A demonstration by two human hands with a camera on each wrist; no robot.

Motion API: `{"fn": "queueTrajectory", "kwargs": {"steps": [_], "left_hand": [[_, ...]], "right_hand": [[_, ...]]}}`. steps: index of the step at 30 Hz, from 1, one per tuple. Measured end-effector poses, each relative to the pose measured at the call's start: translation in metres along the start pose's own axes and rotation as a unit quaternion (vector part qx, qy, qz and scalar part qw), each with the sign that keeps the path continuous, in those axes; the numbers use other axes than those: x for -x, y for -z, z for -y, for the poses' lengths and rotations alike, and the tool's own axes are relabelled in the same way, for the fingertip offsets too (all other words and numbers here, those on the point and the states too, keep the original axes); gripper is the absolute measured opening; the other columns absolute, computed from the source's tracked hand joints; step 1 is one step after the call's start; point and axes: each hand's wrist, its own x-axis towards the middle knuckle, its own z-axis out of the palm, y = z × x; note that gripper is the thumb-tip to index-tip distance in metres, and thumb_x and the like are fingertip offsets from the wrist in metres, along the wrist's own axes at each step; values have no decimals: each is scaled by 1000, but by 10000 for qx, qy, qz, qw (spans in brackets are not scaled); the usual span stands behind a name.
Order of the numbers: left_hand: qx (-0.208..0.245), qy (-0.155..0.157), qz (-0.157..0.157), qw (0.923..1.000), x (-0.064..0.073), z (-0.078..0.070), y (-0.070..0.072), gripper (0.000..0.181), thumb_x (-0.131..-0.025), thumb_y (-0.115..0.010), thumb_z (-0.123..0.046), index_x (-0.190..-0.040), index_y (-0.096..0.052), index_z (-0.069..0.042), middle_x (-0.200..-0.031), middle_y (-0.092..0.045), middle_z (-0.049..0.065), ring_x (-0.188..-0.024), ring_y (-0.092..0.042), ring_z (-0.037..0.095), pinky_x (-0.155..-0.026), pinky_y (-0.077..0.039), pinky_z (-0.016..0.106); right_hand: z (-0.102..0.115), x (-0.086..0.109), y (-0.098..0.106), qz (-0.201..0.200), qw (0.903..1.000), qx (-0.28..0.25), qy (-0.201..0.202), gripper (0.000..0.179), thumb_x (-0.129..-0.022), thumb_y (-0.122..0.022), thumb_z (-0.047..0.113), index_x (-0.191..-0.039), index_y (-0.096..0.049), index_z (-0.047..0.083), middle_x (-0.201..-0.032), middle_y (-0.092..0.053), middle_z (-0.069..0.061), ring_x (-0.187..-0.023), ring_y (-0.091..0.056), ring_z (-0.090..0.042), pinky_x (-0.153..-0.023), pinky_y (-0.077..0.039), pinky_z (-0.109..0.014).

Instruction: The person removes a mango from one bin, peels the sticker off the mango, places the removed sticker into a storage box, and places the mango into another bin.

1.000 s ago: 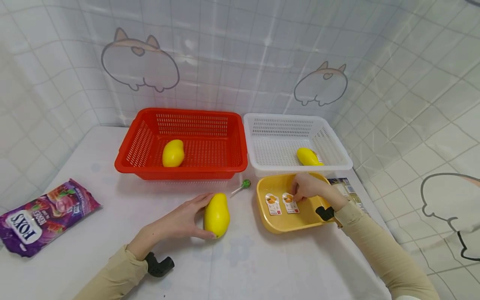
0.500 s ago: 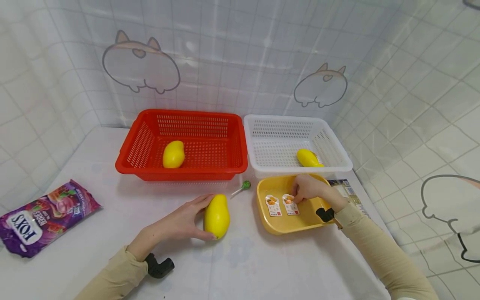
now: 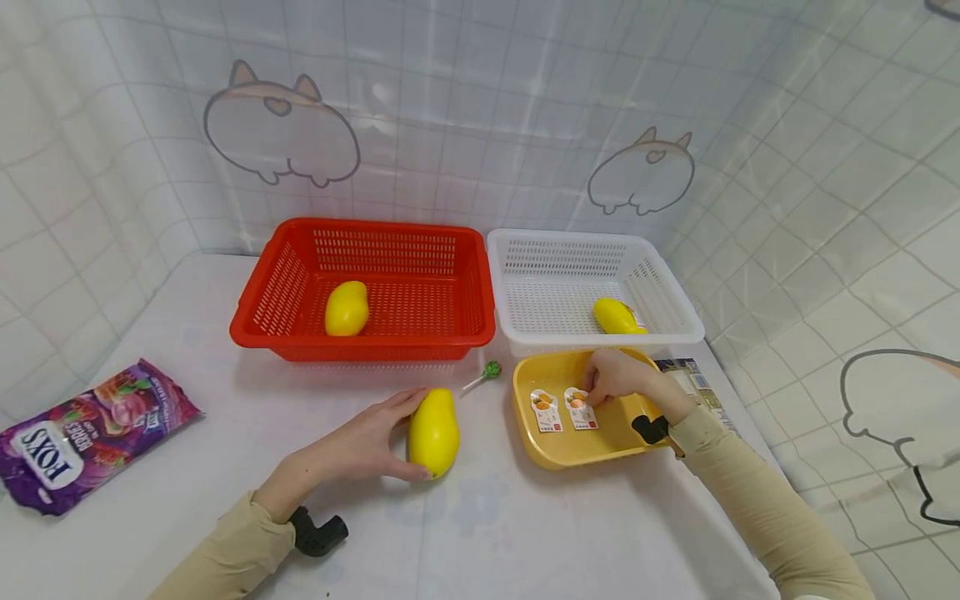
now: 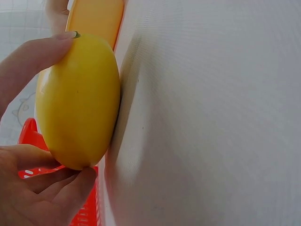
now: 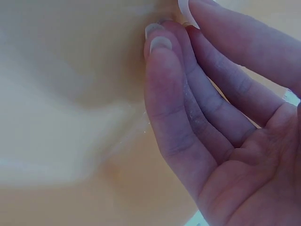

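Observation:
A yellow mango [image 3: 434, 433] lies on the white tablecloth in the head view. My left hand [image 3: 360, 446] grips it from the left, thumb at the near end and fingers at the far end. The left wrist view shows that same mango [image 4: 80, 103] between thumb and fingertips. My right hand [image 3: 618, 375] reaches down into a yellow basin [image 3: 551, 454], its fingertips beside the right edge of a small printed card [image 3: 579, 408]. Another such card [image 3: 546, 410] lies left of it. In the right wrist view the fingertips come close to the thumb; whether they pinch anything is unclear.
At the back stand a red basket [image 3: 382, 342] holding a mango [image 3: 347, 308] and a white basket [image 3: 592, 338] holding another mango [image 3: 617, 317]. A green lollipop [image 3: 491, 369] lies between the baskets and hands. A purple Fox's candy bag [image 3: 97, 433] is at far left.
Both hands, the mango and the cards keep their places. The head view has shifted only slightly.

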Motion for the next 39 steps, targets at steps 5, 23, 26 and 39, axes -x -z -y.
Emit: {"fn": "queueTrajectory", "kwargs": {"steps": [5,23,26,39], "left_hand": [[-6,-25,-4,10000,0,1,0,118,-67,-88,-55,-157,-29,-5,-161,-34,11,-145,-37,33,-118,-32,55],[-11,4,26,10000,2,-1,-1,118,-68,-88,-55,-157,-29,-6,-162,-32,11,-146,-35,33,-118,-31,55],[4,32,18,10000,1,0,-1,118,-68,-88,-55,-158,-28,-6,-162,-32,11,-146,-35,33,-118,-32,55],[36,62,17,10000,0,0,-1,118,-68,-87,-55,-158,-29,-7,-161,-33,10,-146,-35,33,-118,-32,56]], "right_hand": [[0,1,1,-49,10000,-13,66,11,-77,-81,2,-81,-72,-3,-68,-67,-2,-56,-60,-11,-57,-58,-27],[11,22,10,-321,9992,132,196,17,-82,-79,7,-91,-70,-4,-68,-62,-2,-59,-53,-12,-57,-48,-24],[15,27,11,-386,9991,88,143,18,-84,-79,8,-94,-70,-4,-73,-65,-3,-63,-56,-14,-61,-51,-25],[34,49,13,-1115,9936,145,-43,24,-88,-76,15,-102,-71,-4,-88,-72,-7,-77,-62,-18,-73,-58,-33]]}}
